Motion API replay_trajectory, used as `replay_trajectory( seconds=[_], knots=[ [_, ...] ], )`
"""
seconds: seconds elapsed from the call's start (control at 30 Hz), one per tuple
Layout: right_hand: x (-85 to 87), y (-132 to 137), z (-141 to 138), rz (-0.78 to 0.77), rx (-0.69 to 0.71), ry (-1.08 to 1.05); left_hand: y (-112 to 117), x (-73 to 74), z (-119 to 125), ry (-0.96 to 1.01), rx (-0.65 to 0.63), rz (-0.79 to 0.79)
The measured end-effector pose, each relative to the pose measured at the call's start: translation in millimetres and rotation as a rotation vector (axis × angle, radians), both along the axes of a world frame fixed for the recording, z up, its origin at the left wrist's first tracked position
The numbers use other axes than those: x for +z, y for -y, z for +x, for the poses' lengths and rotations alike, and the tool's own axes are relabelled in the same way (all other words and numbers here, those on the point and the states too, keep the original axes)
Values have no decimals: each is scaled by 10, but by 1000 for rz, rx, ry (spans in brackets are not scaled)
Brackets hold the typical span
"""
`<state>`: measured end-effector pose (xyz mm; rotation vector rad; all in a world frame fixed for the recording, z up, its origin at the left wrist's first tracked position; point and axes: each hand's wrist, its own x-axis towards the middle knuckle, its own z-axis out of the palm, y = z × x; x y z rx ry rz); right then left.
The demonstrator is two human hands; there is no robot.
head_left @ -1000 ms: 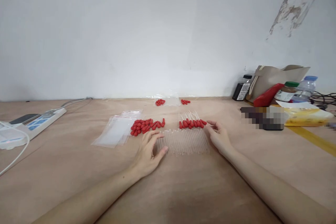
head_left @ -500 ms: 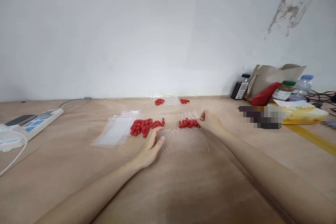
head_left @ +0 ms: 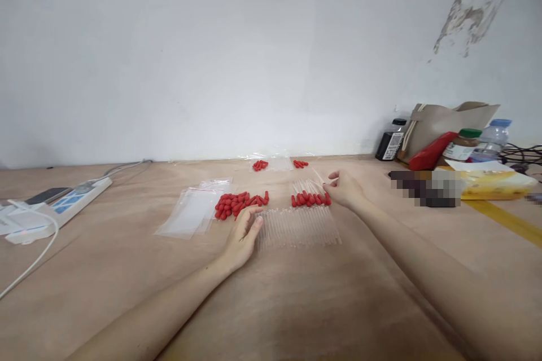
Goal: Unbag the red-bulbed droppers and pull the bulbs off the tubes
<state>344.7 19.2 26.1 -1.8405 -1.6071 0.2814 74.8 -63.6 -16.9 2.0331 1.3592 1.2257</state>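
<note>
A row of clear glass tubes (head_left: 298, 227) lies side by side on the wooden table (head_left: 296, 304). My left hand (head_left: 243, 234) rests at the row's left end, fingers loosely curled against the tubes. Behind the row lies a line of droppers with red rubber bulbs (head_left: 309, 199). My right hand (head_left: 345, 187) hovers at that line's right end and pinches one thin clear tube between its fingertips, lifted a little. A loose heap of red bulbs (head_left: 237, 203) lies just beyond my left hand.
Clear zip bags (head_left: 190, 211) lie left of the heap. More red bulbs (head_left: 259, 165) and a bag sit near the wall. A power strip (head_left: 63, 203) with a cable is at far left. Bottles, a jar (head_left: 461, 148), a beige bag (head_left: 444, 127) and a yellow packet (head_left: 491, 185) crowd the right.
My right hand moved from the tube row's right end up to the red-bulbed droppers and lifted one thin tube. My left hand turned onto its edge against the tube row.
</note>
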Motion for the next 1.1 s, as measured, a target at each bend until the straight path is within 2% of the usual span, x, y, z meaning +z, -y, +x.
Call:
replay_trajectory(
  seconds=[0.1,0.2,0.3,0.4,0.53,0.73,1.1],
  knots=[
    [-24,294,-24,243,288,-73,28,52,2,-89,20,181],
    [-178,614,-146,509,572,64,71,102,14,-277,27,425],
    [-379,832,-302,754,717,196,114,108,36,-479,-24,599],
    [-497,934,-417,821,826,290,149,81,70,-613,-63,651],
    [-485,986,-472,867,836,342,182,54,112,-663,-69,633],
    [-421,1016,-457,813,606,455,210,72,128,-648,-52,701],
    [-534,1038,-416,865,715,471,319,103,151,-560,-113,702]
  ],
)
